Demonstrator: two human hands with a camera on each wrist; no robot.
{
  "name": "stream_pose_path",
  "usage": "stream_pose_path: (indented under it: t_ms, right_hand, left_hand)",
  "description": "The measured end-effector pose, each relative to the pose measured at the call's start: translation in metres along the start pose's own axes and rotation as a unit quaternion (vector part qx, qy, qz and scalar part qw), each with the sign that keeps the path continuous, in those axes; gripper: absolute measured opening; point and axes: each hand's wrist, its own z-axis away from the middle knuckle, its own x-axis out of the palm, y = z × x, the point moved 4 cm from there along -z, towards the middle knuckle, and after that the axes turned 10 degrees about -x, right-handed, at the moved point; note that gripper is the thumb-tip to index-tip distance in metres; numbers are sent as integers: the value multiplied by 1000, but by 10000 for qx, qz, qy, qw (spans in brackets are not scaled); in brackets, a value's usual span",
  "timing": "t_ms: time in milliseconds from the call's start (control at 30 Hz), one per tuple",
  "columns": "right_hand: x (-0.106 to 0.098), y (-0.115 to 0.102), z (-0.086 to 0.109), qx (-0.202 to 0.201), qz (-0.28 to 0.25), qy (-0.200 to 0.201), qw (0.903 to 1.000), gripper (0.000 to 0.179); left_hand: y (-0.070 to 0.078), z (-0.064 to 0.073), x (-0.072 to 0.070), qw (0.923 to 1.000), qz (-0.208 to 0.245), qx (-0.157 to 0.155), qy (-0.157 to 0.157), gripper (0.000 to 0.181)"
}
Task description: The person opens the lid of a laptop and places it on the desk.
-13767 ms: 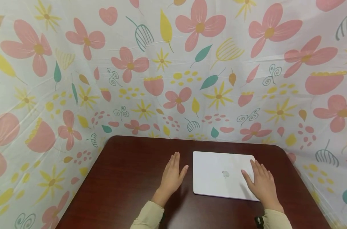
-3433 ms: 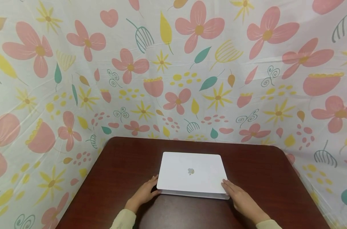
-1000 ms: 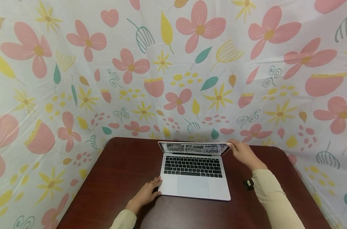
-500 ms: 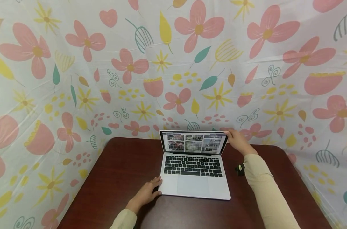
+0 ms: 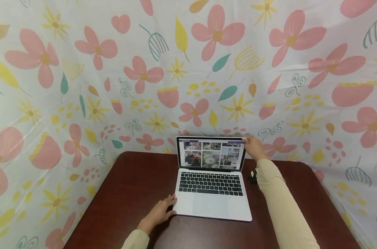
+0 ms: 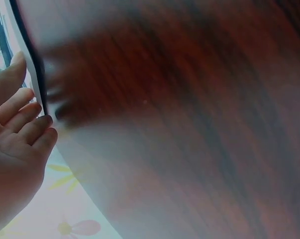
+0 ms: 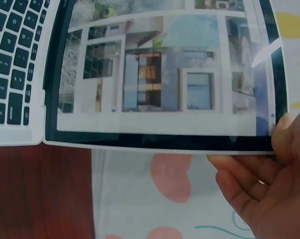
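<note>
A silver laptop (image 5: 211, 204) stands on the table, its lid raised and its screen (image 5: 211, 154) lit with rows of pictures. My right hand (image 5: 254, 147) holds the screen's top right corner. The right wrist view shows the thumb (image 7: 283, 137) on the front bezel and the other fingers behind the lid. My left hand (image 5: 159, 211) rests against the left edge of the laptop's base near its front corner, fingers extended. From the left wrist, the hand (image 6: 18, 134) is seen lying along that edge.
A dark reddish-brown table (image 5: 129, 186) with rounded far corners bears the laptop. Behind and beside it hangs a white cloth (image 5: 188, 79) printed with flowers and leaves, close behind the raised lid. A dark band (image 5: 252, 177) sits by the right sleeve.
The closed laptop lay farther right at first, then moved left to the middle. My right hand has since swung its lid up and back, showing the screen; my left hand has stayed at the edge.
</note>
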Motion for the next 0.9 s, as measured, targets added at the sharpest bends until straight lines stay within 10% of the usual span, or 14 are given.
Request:
stream_pose_path:
  t_ms: [900]
  right_hand:
    - [21,7,-19,1316,-253,271,9906,49]
  left_hand:
    - [0,4,-3,9998,123,-137,-86,52]
